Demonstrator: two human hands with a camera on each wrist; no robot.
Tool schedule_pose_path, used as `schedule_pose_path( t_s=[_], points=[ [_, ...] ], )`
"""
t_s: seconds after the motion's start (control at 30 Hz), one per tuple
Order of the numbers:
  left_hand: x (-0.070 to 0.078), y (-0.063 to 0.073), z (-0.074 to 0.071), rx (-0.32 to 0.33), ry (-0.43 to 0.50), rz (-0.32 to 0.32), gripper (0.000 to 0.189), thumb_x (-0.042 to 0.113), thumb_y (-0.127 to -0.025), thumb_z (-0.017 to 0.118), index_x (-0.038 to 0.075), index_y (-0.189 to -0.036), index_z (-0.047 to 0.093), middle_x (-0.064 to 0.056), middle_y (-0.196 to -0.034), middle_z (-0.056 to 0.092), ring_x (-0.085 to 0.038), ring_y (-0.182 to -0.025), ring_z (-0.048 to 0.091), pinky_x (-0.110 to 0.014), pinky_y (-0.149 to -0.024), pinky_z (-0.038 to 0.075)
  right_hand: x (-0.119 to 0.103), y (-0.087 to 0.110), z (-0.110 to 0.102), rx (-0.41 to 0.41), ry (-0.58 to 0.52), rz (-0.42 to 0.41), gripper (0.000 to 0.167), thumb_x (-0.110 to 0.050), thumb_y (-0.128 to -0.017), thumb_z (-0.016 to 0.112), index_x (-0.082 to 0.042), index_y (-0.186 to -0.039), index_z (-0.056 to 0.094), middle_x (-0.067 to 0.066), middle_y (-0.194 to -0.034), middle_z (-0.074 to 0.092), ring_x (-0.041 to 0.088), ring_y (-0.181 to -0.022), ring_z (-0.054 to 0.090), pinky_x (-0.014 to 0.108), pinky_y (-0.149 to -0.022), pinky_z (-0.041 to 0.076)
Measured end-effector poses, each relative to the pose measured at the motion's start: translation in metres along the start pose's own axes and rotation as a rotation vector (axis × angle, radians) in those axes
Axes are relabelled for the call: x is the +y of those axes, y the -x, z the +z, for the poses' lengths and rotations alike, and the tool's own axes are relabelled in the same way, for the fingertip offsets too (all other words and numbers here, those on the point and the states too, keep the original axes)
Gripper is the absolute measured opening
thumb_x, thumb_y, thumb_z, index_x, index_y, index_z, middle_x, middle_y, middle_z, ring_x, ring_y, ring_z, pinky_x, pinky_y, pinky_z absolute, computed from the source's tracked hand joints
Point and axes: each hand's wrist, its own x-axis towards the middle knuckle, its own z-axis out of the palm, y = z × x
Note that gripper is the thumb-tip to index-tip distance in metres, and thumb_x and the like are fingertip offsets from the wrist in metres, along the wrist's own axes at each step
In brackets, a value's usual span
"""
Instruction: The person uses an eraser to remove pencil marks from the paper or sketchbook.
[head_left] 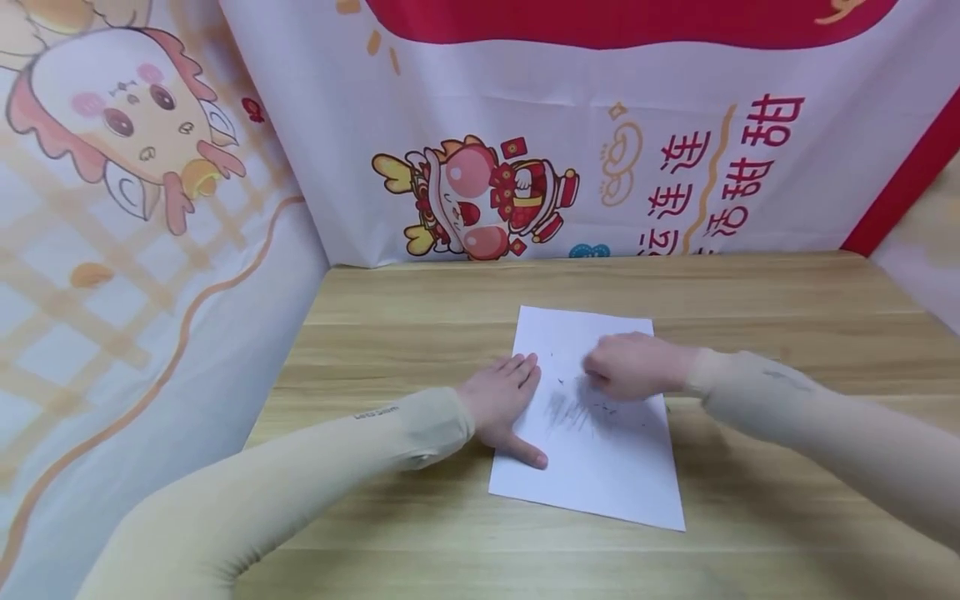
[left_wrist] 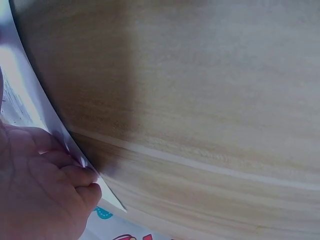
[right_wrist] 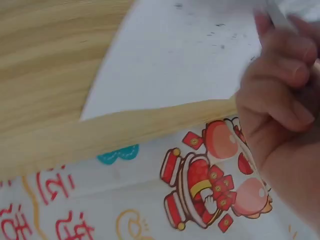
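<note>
A white sheet of paper [head_left: 600,492] lies on the wooden table, with a smudged patch of grey pencil marks [head_left: 567,412] and dark crumbs near its middle. My left hand [head_left: 501,400] presses on the sheet's left edge, fingers spread and thumb apart. Over the upper right of the sheet, my right hand [head_left: 630,365] has its fingers curled. The right wrist view shows that hand pinching a small whitish eraser [right_wrist: 279,16], blurred and mostly covered by the fingers. In the head view the eraser is hidden.
The wooden table [head_left: 390,333] reaches back to a white and red printed cloth [head_left: 540,100] hanging behind it. Another patterned cloth [head_left: 150,275] hangs along the left side.
</note>
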Motion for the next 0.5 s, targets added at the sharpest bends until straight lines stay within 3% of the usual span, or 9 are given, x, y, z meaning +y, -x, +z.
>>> schedule_pose_path(
  t_s=[0.1,0.2,0.33,0.5],
  points=[
    [-0.002,0.001,0.002,0.009,0.003,0.003,0.127,0.091,-0.073,0.042,-0.004,-0.154,0.017,-0.022,-0.16,0.009,-0.032,-0.147,0.009,-0.039,-0.117,0.01,-0.01,-0.025,0.003,0.091,0.02,-0.084,0.006,-0.015,-0.095,0.065,-0.011,-0.095,0.069,-0.004,-0.072,0.061,0.011,-0.062,0.053,0.033,-0.065,0.051],
    [-0.003,0.002,0.001,0.022,0.005,0.011,0.127,0.09,-0.074,0.043,-0.004,-0.154,0.018,-0.022,-0.16,0.01,-0.032,-0.147,0.01,-0.039,-0.117,0.01,-0.018,-0.033,0.006,0.08,0.088,-0.125,0.01,-0.015,-0.094,0.065,-0.009,-0.1,0.07,-0.003,-0.076,0.062,0.013,-0.063,0.054,0.035,-0.068,0.053],
    [-0.004,0.002,-0.003,0.026,0.002,0.003,0.128,0.091,-0.072,0.043,-0.004,-0.154,0.018,-0.022,-0.16,0.01,-0.032,-0.147,0.011,-0.038,-0.117,0.01,-0.019,-0.01,0.006,0.021,0.122,-0.109,0.006,-0.014,-0.093,0.067,-0.009,-0.095,0.07,-0.002,-0.075,0.061,0.014,-0.063,0.052,0.034,-0.066,0.052],
    [-0.005,0.002,-0.002,-0.01,-0.006,-0.022,0.131,0.094,-0.07,0.039,-0.002,-0.155,0.015,-0.02,-0.161,0.007,-0.03,-0.148,0.008,-0.038,-0.117,0.007,-0.011,0.028,0.007,-0.058,0.105,-0.073,0.008,-0.01,-0.092,0.066,-0.012,-0.085,0.069,-0.005,-0.068,0.053,0.012,-0.058,0.046,0.029,-0.054,0.044]
  ],
)
